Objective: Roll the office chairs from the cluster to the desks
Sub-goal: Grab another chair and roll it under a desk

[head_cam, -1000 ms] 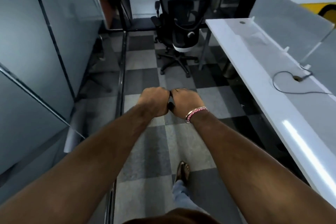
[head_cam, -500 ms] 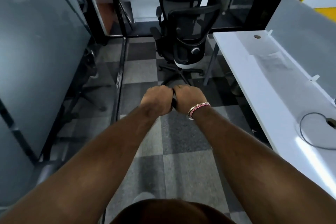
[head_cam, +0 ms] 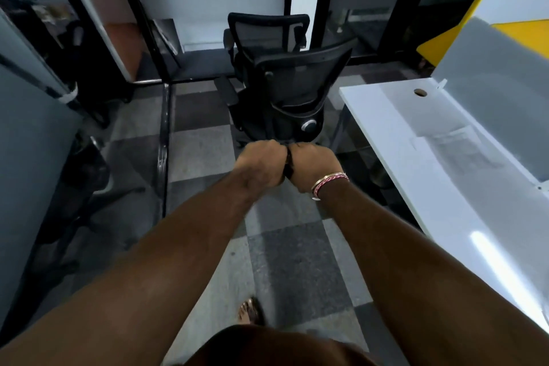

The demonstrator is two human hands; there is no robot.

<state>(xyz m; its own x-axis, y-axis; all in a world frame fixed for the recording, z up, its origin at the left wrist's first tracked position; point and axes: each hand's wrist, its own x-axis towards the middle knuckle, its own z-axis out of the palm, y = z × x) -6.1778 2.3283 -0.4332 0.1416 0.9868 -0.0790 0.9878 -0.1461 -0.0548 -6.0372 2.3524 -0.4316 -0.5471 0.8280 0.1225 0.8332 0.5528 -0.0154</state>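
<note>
Two black mesh office chairs stand ahead on the checkered carpet: the nearer chair point(head_cam: 300, 89) has its back toward me, and the farther chair point(head_cam: 267, 30) stands right behind it. Both my arms reach forward. My left hand point(head_cam: 261, 165) and my right hand point(head_cam: 312, 165) are fists pressed side by side, just short of the nearer chair's base. A small dark object point(head_cam: 287, 165) shows between the two fists; I cannot make out what it is. A long white desk point(head_cam: 445, 163) runs along the right.
A grey divider panel point(head_cam: 499, 92) stands on the desk's far side. A glass partition point(head_cam: 29, 134) with a dark floor rail point(head_cam: 163, 142) lines the left. Black door frames and a wall close the back. My sandalled foot point(head_cam: 251, 310) is on the carpet.
I have walked forward, so the two chairs and the desk end are closer and larger in view. My fists stay pressed together in the same pose.
</note>
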